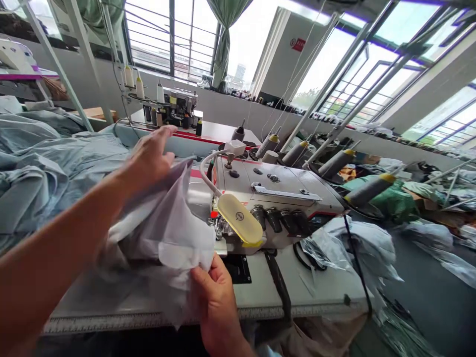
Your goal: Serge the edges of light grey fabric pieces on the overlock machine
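My left hand (150, 156) reaches forward over a piece of pale lilac-white fabric (163, 233), fingers curled on its far upper edge. My right hand (215, 302) pinches the fabric's near lower edge between thumb and fingers. The cloth hangs bunched between both hands, just left of an overlock sewing machine (275, 198) whose yellow lamp head (240, 220) sits by the needle area. The fabric's right edge lies close to the machine's presser foot, which is partly hidden.
Grey thread cones (336, 162) stand behind the machine. A heap of grey-blue cloth (48, 163) fills the left. Another sewing machine (174, 109) stands further back. A ruler strip (122, 322) runs along the table's front edge. More cloth (357, 243) hangs at the right.
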A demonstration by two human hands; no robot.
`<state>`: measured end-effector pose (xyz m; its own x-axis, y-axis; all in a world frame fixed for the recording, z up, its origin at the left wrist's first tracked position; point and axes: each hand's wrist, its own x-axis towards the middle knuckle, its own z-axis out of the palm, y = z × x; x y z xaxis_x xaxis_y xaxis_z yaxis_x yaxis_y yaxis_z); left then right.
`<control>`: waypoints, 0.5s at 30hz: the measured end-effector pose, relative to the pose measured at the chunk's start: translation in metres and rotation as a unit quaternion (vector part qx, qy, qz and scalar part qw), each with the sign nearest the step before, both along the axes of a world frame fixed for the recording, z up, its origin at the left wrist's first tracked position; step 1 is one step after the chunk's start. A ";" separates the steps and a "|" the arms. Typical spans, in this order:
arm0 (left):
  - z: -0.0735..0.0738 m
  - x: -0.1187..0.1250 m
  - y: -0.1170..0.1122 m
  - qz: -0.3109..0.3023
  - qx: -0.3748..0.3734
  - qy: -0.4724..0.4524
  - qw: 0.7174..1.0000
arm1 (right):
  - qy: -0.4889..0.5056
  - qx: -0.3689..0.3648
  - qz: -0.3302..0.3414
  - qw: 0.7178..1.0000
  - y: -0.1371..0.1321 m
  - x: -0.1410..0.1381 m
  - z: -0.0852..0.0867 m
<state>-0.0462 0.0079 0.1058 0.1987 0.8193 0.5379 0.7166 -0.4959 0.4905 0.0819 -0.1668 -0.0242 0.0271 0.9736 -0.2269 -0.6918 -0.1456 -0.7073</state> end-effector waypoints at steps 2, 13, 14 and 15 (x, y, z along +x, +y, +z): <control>-0.048 0.008 -0.042 -0.057 0.002 0.014 0.998 | -0.003 -0.021 0.001 1.000 -0.006 0.007 -0.012; -0.148 0.029 -0.097 -0.254 0.095 0.121 0.955 | -0.020 0.000 -0.013 1.000 -0.014 0.027 -0.044; -0.144 0.033 -0.094 -0.251 0.085 0.125 0.956 | -0.024 0.001 -0.021 1.000 -0.012 0.028 -0.042; -0.140 0.035 -0.092 -0.249 0.074 0.126 0.957 | -0.028 0.001 -0.026 0.999 -0.010 0.029 -0.040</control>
<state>-0.0113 -0.0843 -0.0341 0.6836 0.5074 0.5247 0.4594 -0.8577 0.2309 0.1112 -0.1764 -0.0646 0.0909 0.9710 -0.2211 -0.6575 -0.1082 -0.7456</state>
